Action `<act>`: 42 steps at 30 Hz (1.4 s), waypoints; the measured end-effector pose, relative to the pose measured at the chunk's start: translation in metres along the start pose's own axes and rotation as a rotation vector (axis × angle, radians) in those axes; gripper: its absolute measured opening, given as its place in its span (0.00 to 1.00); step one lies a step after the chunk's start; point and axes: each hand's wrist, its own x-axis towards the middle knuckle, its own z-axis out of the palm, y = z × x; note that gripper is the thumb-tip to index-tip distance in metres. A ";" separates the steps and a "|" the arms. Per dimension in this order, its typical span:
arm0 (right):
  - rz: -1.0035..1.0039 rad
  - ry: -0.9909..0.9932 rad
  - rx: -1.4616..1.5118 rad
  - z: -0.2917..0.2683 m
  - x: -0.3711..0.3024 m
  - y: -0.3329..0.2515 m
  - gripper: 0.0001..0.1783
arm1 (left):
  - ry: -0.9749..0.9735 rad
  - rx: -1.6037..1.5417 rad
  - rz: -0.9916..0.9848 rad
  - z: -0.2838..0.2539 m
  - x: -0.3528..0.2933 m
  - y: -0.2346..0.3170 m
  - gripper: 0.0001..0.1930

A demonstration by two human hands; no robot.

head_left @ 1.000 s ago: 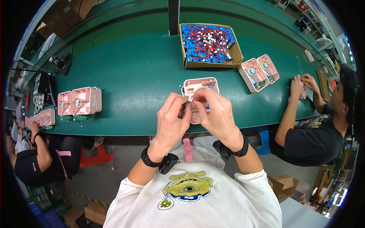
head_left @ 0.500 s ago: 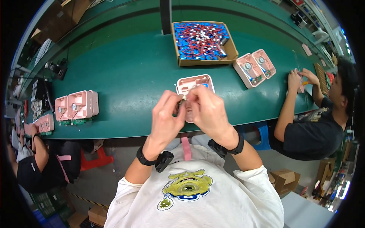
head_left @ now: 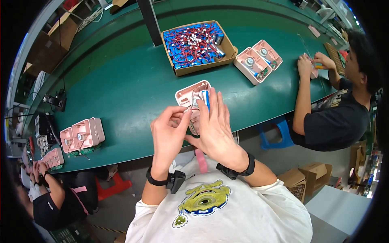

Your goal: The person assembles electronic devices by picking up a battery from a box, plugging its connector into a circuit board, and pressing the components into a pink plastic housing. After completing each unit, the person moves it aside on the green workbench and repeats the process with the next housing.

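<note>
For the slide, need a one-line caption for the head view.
Both hands, left hand and right hand, work a pink casing over a green bench, near a cardboard box of blue, red-wired parts.
</note>
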 end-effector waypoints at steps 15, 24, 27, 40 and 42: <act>-0.013 0.142 -0.071 -0.009 0.014 0.010 0.46 | 0.146 0.089 0.234 -0.032 0.000 -0.021 0.08; -0.003 0.200 -0.239 -0.052 0.044 0.144 0.48 | 0.111 0.216 0.040 -0.044 0.001 -0.062 0.20; -0.043 0.223 -0.285 -0.038 0.047 0.164 0.48 | 0.050 0.151 -0.009 -0.034 -0.001 -0.064 0.25; -0.201 0.448 -0.389 -0.055 0.056 0.138 0.26 | -0.098 -0.091 -0.103 -0.011 0.017 -0.074 0.22; -0.355 0.218 0.100 -0.038 0.034 0.090 0.17 | -0.127 -0.126 -0.169 -0.012 0.021 -0.072 0.18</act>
